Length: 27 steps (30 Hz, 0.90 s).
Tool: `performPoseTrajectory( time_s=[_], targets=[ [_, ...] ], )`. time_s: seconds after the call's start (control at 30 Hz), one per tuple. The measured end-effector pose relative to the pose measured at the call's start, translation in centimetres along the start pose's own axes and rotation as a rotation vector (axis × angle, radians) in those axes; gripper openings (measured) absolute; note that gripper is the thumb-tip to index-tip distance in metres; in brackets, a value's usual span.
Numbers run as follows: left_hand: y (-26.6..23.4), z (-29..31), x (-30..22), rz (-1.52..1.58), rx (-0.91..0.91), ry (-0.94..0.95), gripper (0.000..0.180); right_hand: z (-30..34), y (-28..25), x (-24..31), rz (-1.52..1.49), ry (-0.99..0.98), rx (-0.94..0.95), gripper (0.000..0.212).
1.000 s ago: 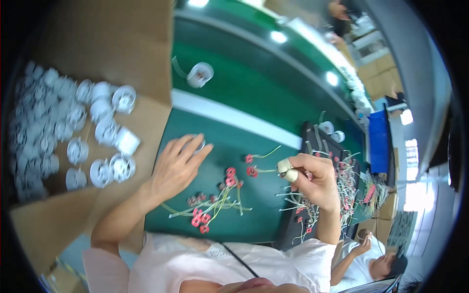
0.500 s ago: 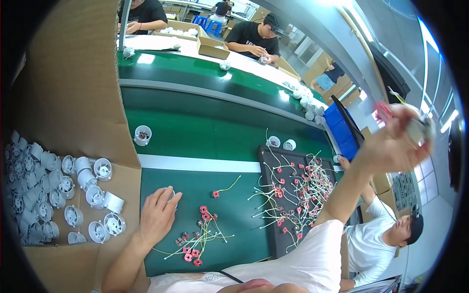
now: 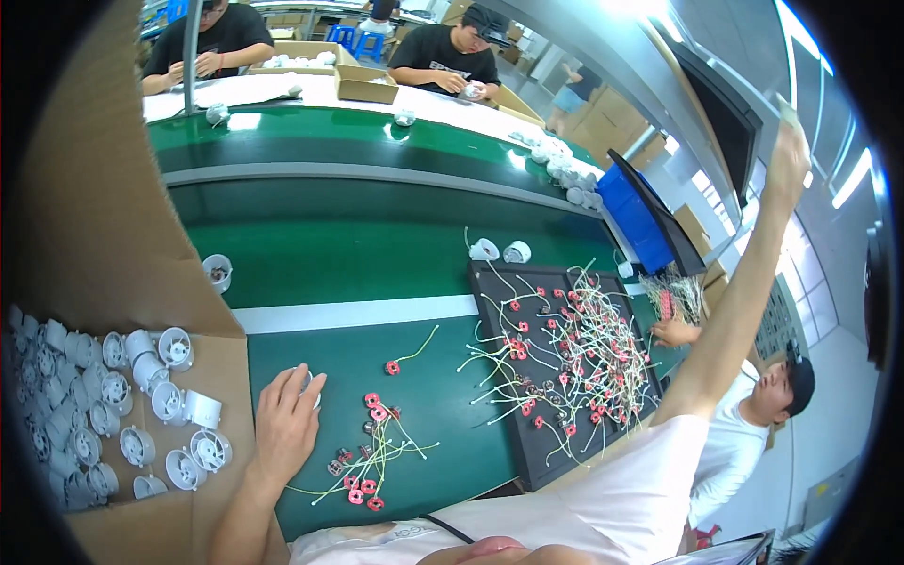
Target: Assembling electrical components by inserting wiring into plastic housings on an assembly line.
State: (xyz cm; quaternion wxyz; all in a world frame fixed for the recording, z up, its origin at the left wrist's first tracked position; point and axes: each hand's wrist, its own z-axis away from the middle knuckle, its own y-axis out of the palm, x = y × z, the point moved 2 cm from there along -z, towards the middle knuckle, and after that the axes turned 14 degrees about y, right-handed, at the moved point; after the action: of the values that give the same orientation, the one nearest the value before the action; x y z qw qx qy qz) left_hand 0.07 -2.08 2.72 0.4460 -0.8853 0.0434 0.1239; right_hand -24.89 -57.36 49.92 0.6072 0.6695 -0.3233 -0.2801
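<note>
Our left hand lay flat on the green bench mat, fingers together and stretched forward, covering a small white round part of which only an edge showed at the fingertips. Just to the right of that hand lay a loose cluster of red ring coils with thin pale yellow-green lead wires, the rings small and flat, the wires splayed out in a fan; one more red coil sat apart, nearer the white stripe, its wire curving upward.

Our right hand was lifted high toward the upper right, well away from the bench; we could not tell whether its fingers were apart or closed, nor whether they held anything.

A cardboard box at the left held many white round plastic fan housings, heaped on their sides and ends. A black tray to the right of the mat carried a tangle of more red coils with white leads. On the green conveyor belt stood a single white cup-shaped housing, and two more white housings sat at the tray's far edge. A blue bin stood tilted beyond the tray.
</note>
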Motion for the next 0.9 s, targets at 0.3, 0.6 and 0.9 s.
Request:
performPoseTrajectory(
  time_s=[0.3,0.6,0.9],
  targets=[
    [-0.2,0.4,0.0,-0.003,0.022,-0.042,0.05,-6.8,-9.4,-3.5,0.51,-0.573,-0.082,0.041],
    [0.1,0.4,0.2,0.061,0.026,-0.104,0.051,-7.8,-6.7,-0.2,1.753,-2.199,-1.332,0.035],
    [-0.1,0.2,0.3,0.061,0.018,-0.125,0.051,-9.0,-5.9,3.5,1.569,-1.987,-1.488,0.029]
  ],
)
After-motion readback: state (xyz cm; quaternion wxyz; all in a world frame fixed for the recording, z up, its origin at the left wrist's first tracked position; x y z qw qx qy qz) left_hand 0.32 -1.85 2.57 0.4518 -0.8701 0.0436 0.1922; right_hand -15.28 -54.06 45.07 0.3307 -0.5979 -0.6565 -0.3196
